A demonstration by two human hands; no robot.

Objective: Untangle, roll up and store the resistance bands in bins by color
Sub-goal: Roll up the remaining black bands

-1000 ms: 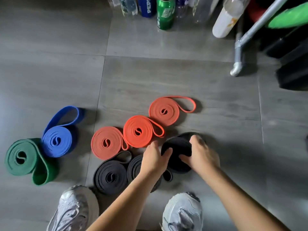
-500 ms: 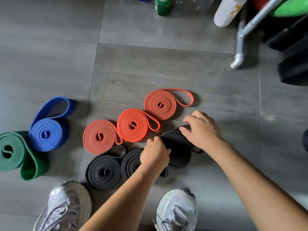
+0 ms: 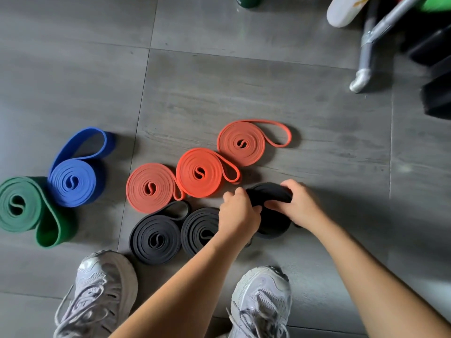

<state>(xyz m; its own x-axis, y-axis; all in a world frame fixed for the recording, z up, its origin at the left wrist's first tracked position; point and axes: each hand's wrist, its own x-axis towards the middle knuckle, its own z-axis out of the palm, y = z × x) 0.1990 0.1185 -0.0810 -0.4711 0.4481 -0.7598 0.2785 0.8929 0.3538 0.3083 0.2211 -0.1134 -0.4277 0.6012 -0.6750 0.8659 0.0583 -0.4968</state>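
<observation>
Head camera looks down on the grey floor [image 3: 219, 81], where we see rolled bands lying flat. A green roll [image 3: 18, 203] sits far left, just beside a blue roll [image 3: 73, 182]. Next come three orange rolls [image 3: 199, 172] in a rising diagonal, with two black rolls [image 3: 156, 239] below them. Our left hand [image 3: 238, 214] curls its fingers round the left edge of a third black band [image 3: 268, 193], and our right hand [image 3: 301, 207] grips its right side.
</observation>
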